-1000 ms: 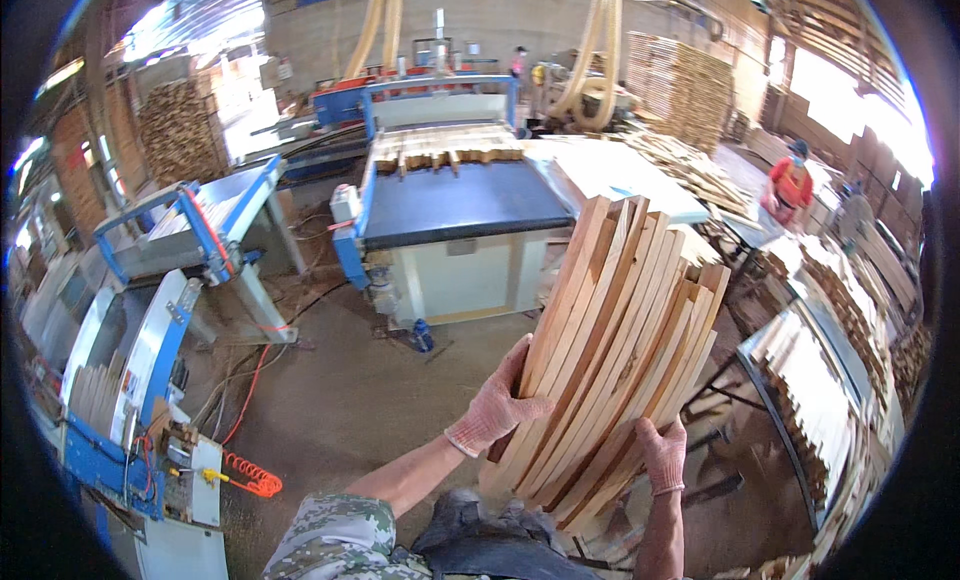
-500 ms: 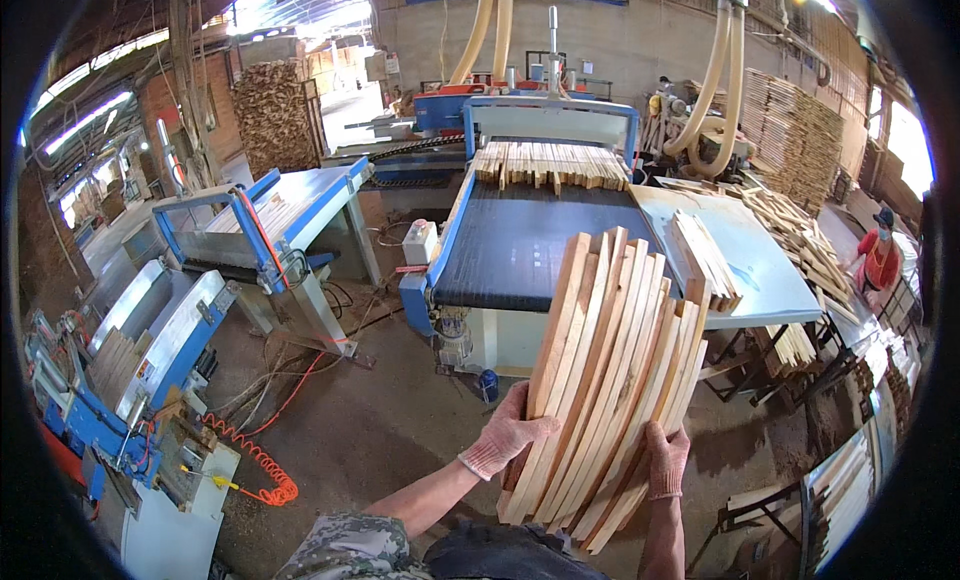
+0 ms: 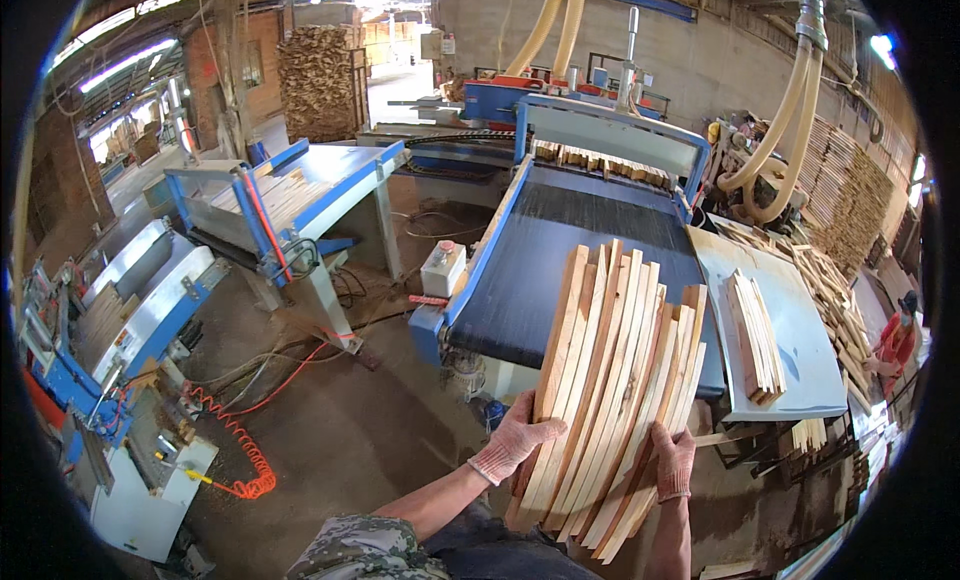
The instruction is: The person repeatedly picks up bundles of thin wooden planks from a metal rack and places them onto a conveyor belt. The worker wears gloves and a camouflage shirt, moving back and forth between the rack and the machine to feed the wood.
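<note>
A bundle of wooden strips, several side by side and slightly uneven at the ends, is held tilted in front of me between both hands. My left hand, in a pinkish knit glove, is closed on its left side with the thumb across the outer strip. On the right side my right hand, gloved alike, grips the lower part with its thumb along the wood. Behind the bundle's upper end lies the dark conveyor belt of a blue-framed machine. Most fingers are hidden behind the strips.
A light side table at right carries a small stack of strips. More strips sit at the belt's far end. On the left stand a second blue machine and a coiled orange hose. A person is at far right.
My view has turned left, so the machines appear further right. The strips on the belt have travelled away under the machine's far frame. Both hands keep hold of the bundle.
</note>
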